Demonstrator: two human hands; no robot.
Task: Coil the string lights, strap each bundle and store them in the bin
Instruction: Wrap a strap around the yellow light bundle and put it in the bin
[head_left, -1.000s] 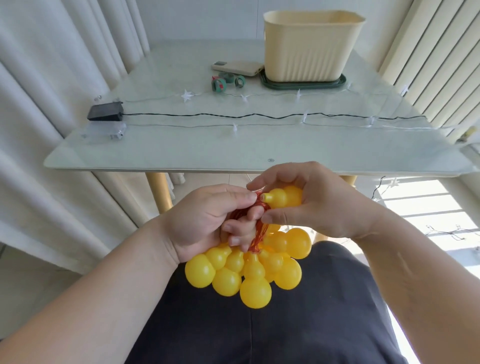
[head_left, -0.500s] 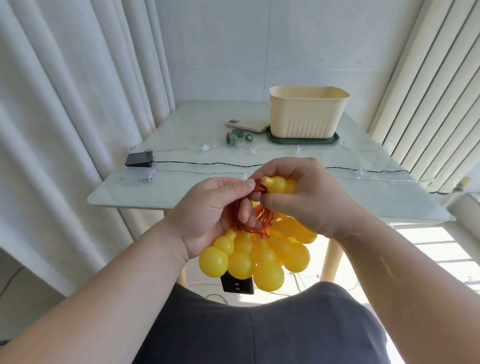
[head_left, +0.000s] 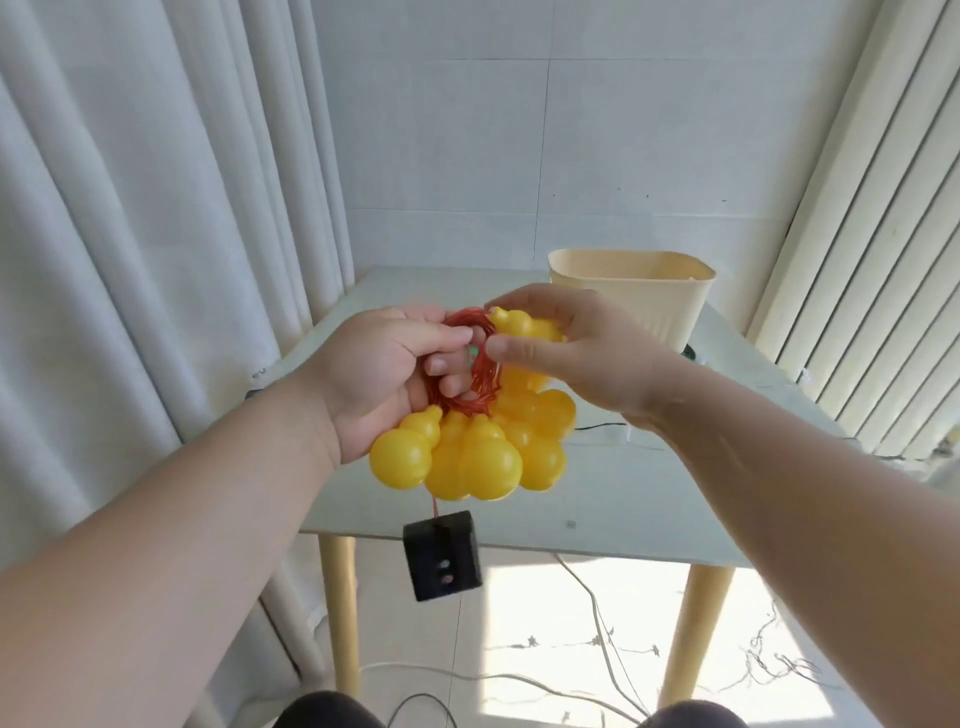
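Observation:
A coil of red wire (head_left: 480, 387) with a cluster of yellow gourd-shaped bulbs (head_left: 472, 452) hangs in front of me. My left hand (head_left: 395, 374) grips the coil with fingers curled through the loop. My right hand (head_left: 571, 348) pinches one yellow bulb (head_left: 519, 325) at the top of the coil. A black battery box (head_left: 444, 555) dangles below the bulbs on a short red wire. The cream bin (head_left: 634, 296) stands on the glass table (head_left: 613, 499) behind my right hand.
White curtains hang at the left and vertical blinds at the right. More string-light wires (head_left: 597, 654) trail over the floor under the table, between its yellow legs. A black wire (head_left: 597, 427) lies on the tabletop beside my right wrist.
My hands and the bundle have risen and the view has tilted up. The battery box has come into view and now dangles in full below the bulbs.

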